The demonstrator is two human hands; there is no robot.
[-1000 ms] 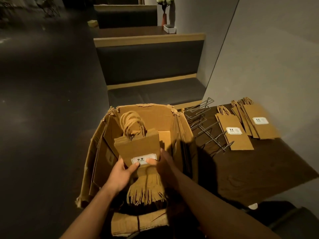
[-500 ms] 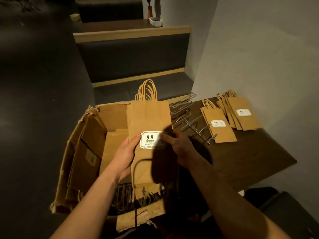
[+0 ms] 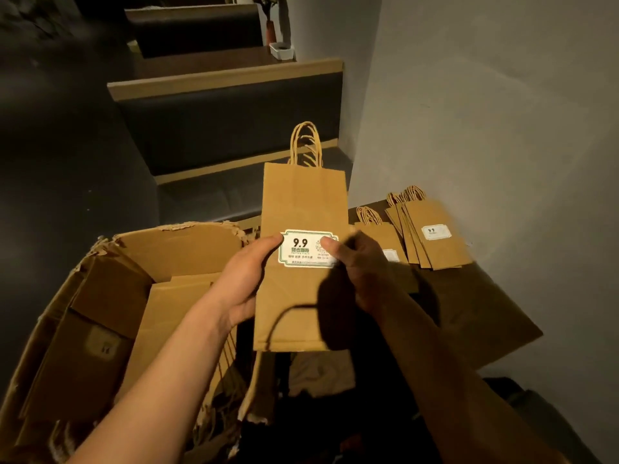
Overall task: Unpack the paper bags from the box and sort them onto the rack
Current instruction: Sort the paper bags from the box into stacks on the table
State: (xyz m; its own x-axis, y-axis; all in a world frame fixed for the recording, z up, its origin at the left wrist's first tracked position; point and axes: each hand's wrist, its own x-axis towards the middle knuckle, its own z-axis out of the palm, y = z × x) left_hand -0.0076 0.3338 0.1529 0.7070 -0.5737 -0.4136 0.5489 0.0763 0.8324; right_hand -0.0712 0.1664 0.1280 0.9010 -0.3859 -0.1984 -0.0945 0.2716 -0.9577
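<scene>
Both my hands grasp one paper bag upright: left hand and right hand pinching its sides. Box below left hand, bag stacks beyond right.

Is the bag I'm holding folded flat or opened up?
Folded flat. The bag shows as one flat sheet, handles up, held above the box between the left hand and right hand.

A flat brown paper bag with twisted handles up and a white "9.9" label stands upright above the torn cardboard box. Right of the box, two stacks of like bags lie flat, handles pointing away.
</scene>
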